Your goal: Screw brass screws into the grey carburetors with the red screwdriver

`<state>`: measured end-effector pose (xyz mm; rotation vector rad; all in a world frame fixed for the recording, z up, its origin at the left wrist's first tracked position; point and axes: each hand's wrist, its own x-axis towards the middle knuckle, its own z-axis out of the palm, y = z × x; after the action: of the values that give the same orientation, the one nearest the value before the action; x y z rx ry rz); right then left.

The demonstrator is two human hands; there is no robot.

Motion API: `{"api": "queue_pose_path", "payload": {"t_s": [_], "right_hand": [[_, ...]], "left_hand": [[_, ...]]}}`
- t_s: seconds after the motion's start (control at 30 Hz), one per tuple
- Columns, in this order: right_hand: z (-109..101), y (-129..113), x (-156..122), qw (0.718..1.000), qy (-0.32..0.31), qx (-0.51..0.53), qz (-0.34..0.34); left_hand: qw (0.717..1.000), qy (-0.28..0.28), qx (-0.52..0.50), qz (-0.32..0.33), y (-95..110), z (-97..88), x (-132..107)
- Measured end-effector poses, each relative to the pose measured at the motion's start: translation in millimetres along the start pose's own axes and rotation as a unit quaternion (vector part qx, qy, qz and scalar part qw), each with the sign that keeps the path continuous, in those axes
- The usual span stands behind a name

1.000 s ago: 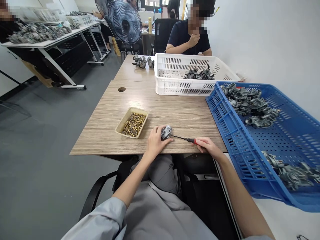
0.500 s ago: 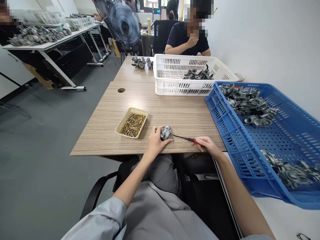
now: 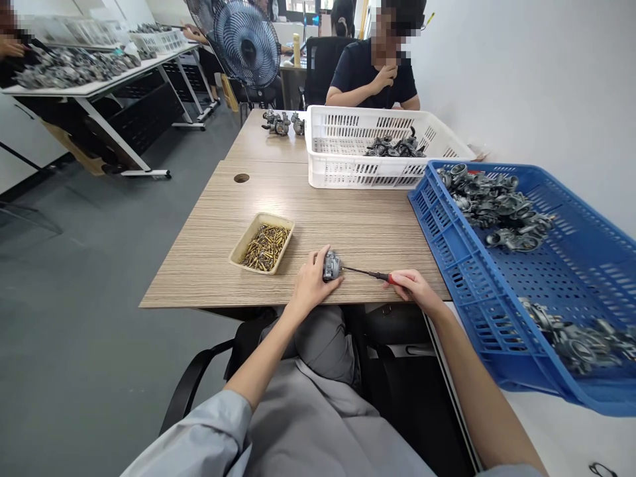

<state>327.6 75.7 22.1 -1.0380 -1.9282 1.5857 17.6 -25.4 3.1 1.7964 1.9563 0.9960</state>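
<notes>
Grey floor (image 3: 99, 278) runs down the left side of the room and a pale wall (image 3: 521, 86) closes off the right, with a wood-grained counter (image 3: 348, 218) between them. Near its front edge, the left hand (image 3: 313, 279) has its grip closed around a small grey metal part (image 3: 332, 266), fingers and thumb covering its left side. The right hand (image 3: 415, 289) grips the red handle of a screwdriver (image 3: 368, 272), whose dark shaft points left to the part's right side; whether the tip is seated or only touching is too small to tell.

Left of the left hand, well clear of it, stands a cream tray (image 3: 237, 257) of brass-coloured pieces (image 3: 265, 246). Behind that, a round hole (image 3: 241, 178) opens in the counter. Across the far right end sits a white crate (image 3: 362, 173) with a few metal parts inside, partly hiding a seated person (image 3: 372, 76) in a dark shirt; two clusters of similar parts (image 3: 277, 124) lie to its left. On the right, a blue crate (image 3: 447, 232) hems in the workspace, its wall blocking the counter's right edge from view, with metal parts in two heaps. Farther off are a fan (image 3: 247, 46) and a second counter (image 3: 94, 85) piled with parts.
</notes>
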Motion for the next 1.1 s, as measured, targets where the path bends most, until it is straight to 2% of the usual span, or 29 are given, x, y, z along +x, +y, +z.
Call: {"api": "queue_pose_path", "payload": {"t_s": [0.4, 1.1], "right_hand": [[4, -5, 1, 0.999, 0.017, -0.031, -0.006], [9, -11, 0, 0.999, 0.034, -0.036, 0.009]], "left_hand": [[1.0, 0.013, -0.001, 0.002, -1, 2.3, 0], [1.0, -0.001, -0.001, 0.013, -1, 0.5, 0]]}}
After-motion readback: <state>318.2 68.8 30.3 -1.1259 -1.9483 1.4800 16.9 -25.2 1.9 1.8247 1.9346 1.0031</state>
